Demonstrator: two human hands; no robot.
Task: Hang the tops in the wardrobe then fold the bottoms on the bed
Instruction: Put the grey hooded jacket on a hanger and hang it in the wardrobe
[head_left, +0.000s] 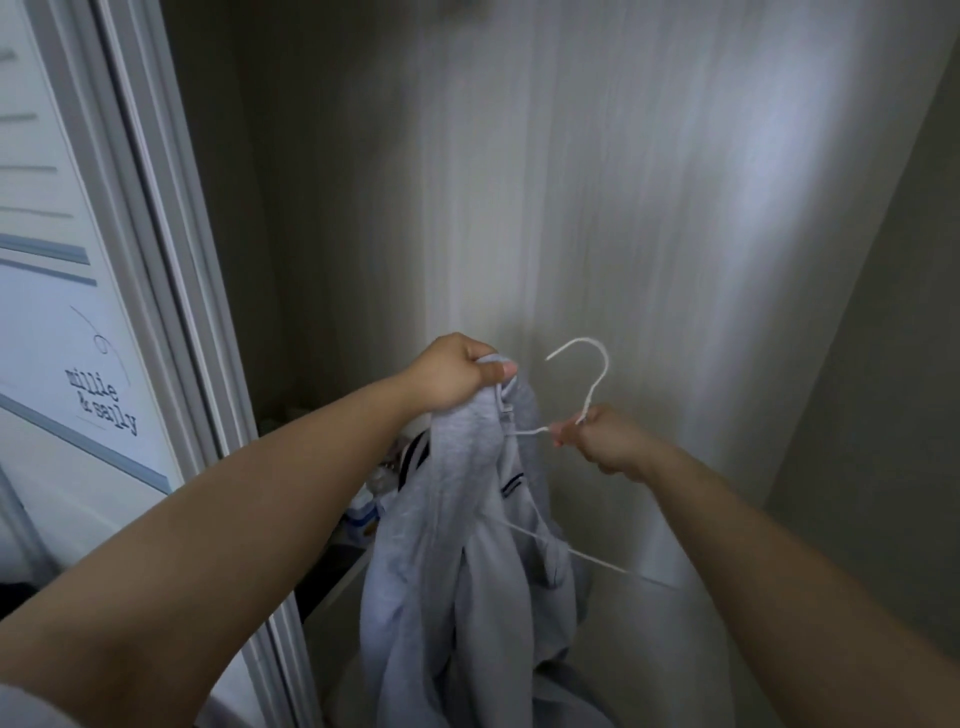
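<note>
A light grey sweatshirt top (457, 545) with dark stripe trim hangs in front of me inside the wardrobe. My left hand (452, 374) grips a bunch of its fabric at the top. My right hand (605, 441) pinches the neck of a white wire hanger (592, 364) just below its hook. One arm of the hanger runs into the top near my left hand; the other arm sticks out bare at the lower right. The hook points up, free of any rail.
The pale wood-grain back wall of the wardrobe (571, 208) fills the view. The wardrobe's sliding door frame (171, 291) stands at the left. Dim items lie low behind the top on the wardrobe floor (374, 499). The side wall (883, 364) closes the right.
</note>
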